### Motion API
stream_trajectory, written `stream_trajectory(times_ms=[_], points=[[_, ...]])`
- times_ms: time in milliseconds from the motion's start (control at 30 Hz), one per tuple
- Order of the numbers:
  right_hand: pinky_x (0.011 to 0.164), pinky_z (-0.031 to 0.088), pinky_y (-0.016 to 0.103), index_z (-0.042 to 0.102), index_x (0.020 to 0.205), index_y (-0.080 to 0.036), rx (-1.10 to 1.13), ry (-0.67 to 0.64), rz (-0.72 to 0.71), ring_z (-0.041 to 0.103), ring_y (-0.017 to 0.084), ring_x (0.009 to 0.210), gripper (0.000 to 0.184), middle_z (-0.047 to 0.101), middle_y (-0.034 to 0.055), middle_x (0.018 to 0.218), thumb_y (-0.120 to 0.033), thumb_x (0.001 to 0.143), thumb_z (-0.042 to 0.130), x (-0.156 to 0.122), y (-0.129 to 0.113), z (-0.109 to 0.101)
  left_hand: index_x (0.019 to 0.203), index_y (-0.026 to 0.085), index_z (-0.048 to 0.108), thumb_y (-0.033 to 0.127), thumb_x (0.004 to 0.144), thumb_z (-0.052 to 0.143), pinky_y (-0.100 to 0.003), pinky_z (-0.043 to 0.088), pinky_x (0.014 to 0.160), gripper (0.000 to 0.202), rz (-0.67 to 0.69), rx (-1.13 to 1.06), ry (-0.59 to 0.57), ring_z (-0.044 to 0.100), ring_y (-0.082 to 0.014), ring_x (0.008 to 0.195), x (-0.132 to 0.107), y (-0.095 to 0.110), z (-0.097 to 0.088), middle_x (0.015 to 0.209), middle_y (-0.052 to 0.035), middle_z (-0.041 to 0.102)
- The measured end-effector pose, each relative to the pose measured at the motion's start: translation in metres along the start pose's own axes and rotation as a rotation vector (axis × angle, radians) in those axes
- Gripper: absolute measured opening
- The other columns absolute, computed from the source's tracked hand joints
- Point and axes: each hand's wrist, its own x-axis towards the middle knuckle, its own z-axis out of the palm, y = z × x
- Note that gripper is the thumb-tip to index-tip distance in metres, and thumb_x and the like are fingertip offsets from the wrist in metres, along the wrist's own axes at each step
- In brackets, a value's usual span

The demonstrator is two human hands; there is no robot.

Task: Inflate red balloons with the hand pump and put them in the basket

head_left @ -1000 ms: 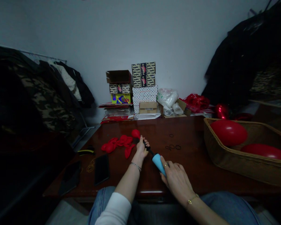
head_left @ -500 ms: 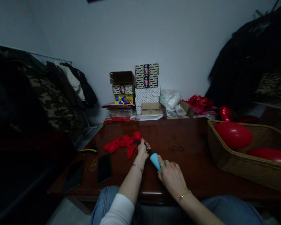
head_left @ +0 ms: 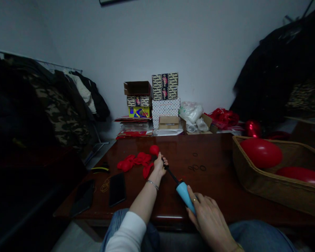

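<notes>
My left hand [head_left: 160, 165] is closed around the black nozzle end of a balloon pump, with a small, slightly filled red balloon [head_left: 154, 150] at its tip. The blue barrel of the balloon pump [head_left: 184, 194] is in my right hand [head_left: 208, 213], whose fingers wrap round it. A black rod [head_left: 172, 175] shows between the two hands, so the pump is drawn out. Just left of my left hand lies a heap of limp red balloons [head_left: 132, 161] on the brown table [head_left: 215, 196]. How my left fingers hold the balloon's neck is hidden.
A wicker basket [head_left: 273, 194] with large red balloons stands at the right. Several black rings [head_left: 196, 168] lie mid-table. On the left are a dark phone-like slab [head_left: 117, 189], yellow bands [head_left: 105, 184] and a yellow-and-black tool [head_left: 100, 170]. Boxes [head_left: 165, 87] are stacked behind the table.
My right hand has pulled the blue barrel back toward me and to the right, baring the black rod. My left hand and the small balloon stay nearly in place.
</notes>
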Motion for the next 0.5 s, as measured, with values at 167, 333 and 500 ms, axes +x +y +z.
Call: stream_trajectory(times_ms=[167,333,500], points=[[0.077,0.036,0.034,0.043,0.129,-0.018,-0.068,-0.065,0.021,0.056,0.02,0.079,0.045,0.06,0.007,0.088,-0.025,0.084,0.044,0.024,-0.008,-0.01,0.07,0.016,0.041,0.036,0.084,0.054,-0.012,0.022,0.034,0.027,-0.029,-0.065,-0.044,0.032,-0.0027,0.037,-0.001,-0.01,-0.002,0.053,0.0059,0.036],[0.074,0.034,0.034,0.042,0.13,-0.016,-0.124,-0.115,0.041,0.057,0.021,0.081,0.049,0.06,0.0091,0.091,-0.027,0.082,0.049,0.055,-0.014,-0.013,0.069,0.016,0.043,0.036,0.083,0.056,-0.014,0.03,0.037,0.028,-0.072,-0.04,-0.035,0.037,-0.004,0.039,-0.005,-0.026,0.001,0.052,0.005,0.039],[0.073,0.033,0.033,0.04,0.131,-0.017,-0.134,-0.119,0.062,0.057,0.02,0.081,0.052,0.06,0.0098,0.092,-0.028,0.081,0.05,0.072,-0.022,-0.006,0.068,0.016,0.044,0.038,0.083,0.054,-0.018,0.039,0.044,0.029,-0.07,0.007,-0.005,0.044,-0.0073,0.042,-0.01,-0.028,0.001,0.051,0.0032,0.043]])
